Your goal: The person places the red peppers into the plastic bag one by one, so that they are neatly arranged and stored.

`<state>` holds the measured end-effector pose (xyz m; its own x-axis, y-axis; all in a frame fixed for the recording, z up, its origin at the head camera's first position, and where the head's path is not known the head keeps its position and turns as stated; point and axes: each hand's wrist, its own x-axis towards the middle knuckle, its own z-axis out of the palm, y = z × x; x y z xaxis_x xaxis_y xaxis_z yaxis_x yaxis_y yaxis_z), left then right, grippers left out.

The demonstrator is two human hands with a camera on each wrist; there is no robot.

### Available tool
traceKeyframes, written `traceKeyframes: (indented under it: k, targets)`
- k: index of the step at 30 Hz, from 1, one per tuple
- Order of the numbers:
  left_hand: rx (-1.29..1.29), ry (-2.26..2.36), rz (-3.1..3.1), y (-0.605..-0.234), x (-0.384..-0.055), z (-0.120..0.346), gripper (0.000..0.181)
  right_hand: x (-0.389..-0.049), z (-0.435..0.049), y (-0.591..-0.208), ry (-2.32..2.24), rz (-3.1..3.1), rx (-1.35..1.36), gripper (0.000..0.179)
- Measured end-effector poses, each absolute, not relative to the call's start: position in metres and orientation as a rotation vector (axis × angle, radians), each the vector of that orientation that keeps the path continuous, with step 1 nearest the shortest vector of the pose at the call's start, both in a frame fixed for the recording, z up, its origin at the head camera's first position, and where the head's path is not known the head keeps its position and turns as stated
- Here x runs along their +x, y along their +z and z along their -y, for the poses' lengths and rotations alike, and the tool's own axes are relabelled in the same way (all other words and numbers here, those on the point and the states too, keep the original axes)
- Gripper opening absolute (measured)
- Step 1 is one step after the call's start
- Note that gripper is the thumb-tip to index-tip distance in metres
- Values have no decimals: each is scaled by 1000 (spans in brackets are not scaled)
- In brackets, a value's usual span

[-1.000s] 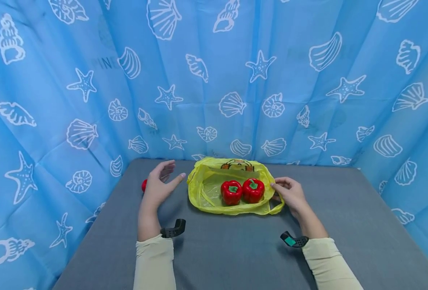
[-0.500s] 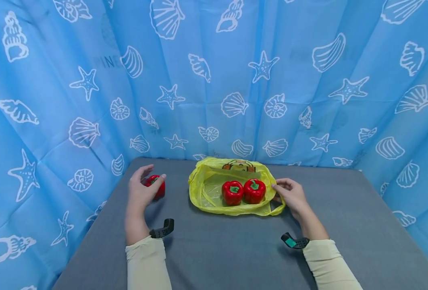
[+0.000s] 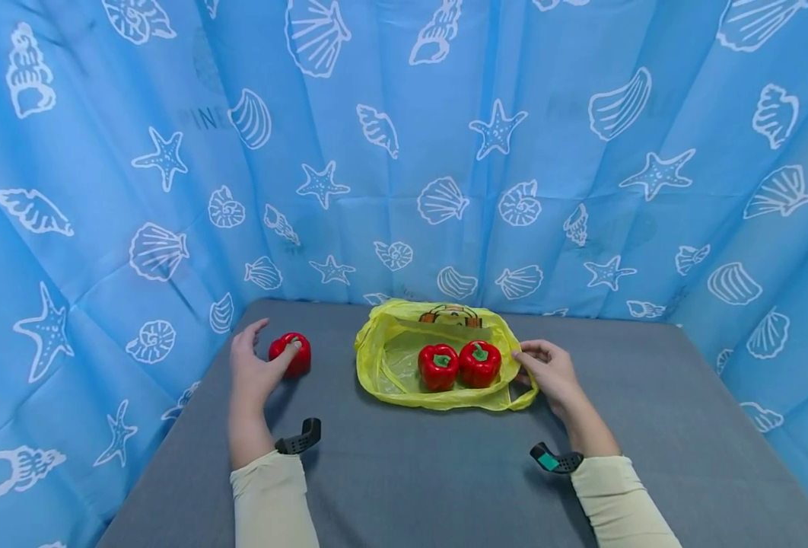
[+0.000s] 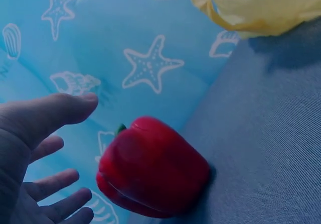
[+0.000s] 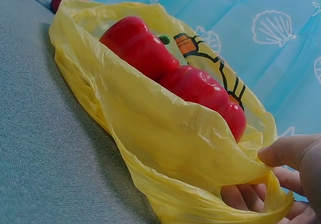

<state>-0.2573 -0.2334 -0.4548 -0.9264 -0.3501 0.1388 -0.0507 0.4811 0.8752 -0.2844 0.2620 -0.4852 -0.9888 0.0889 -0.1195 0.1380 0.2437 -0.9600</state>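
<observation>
On the left of the table stands a red bell pepper (image 3: 296,361), its green stem partly hidden by my left thumb in the head view. My left hand (image 3: 252,373) is beside it with fingers spread; in the left wrist view a gap shows between the fingers (image 4: 57,184) and the pepper (image 4: 153,166). A yellow plastic bag (image 3: 386,380) lies with its mouth held wide, and two red bell peppers (image 3: 438,368) sit side by side inside. My right hand (image 3: 551,373) pinches the bag's right rim between thumb and fingers, a handle loop hanging by the fingers (image 5: 246,196).
The grey cloth-covered table (image 3: 418,472) reaches back to a blue shell-print curtain (image 3: 404,152), which also encloses both sides. Black wrist devices (image 3: 300,437) stick out from both wrists.
My left hand has moved left, from between the bag and the lone pepper to that pepper's left side, uncovering it. The right hand keeps its hold on the bag.
</observation>
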Motion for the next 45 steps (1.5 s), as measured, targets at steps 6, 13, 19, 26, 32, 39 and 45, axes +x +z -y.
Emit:
traceKeyframes:
  k: [6, 13, 19, 26, 32, 39, 45]
  targets:
    - [365, -1477, 2463, -465, -262, 235, 96, -284, -262, -485, -1893, -2441, 227, 44]
    - [374, -1521, 2486, -474, -266, 236, 100, -284, -263, -486, -1910, -2433, 217, 44]
    - [364, -1540, 2486, -480, -268, 236, 100, -285, -263, -486, -1898, -2441, 224, 43]
    - [375, -1549, 2513, -483, -270, 236, 100, -285, -262, -486, -1899, -2444, 239, 42]
    - [365, -1529, 2543, -486, -274, 236, 101, -285, -263, -486, -1903, -2449, 221, 43]
    - [350, -1492, 2582, -491, -278, 235, 105, -286, -265, -486, -1893, -2457, 219, 41]
    - [363, -1483, 2607, -494, -276, 235, 101, -285, -264, -486, -1890, -2447, 225, 42]
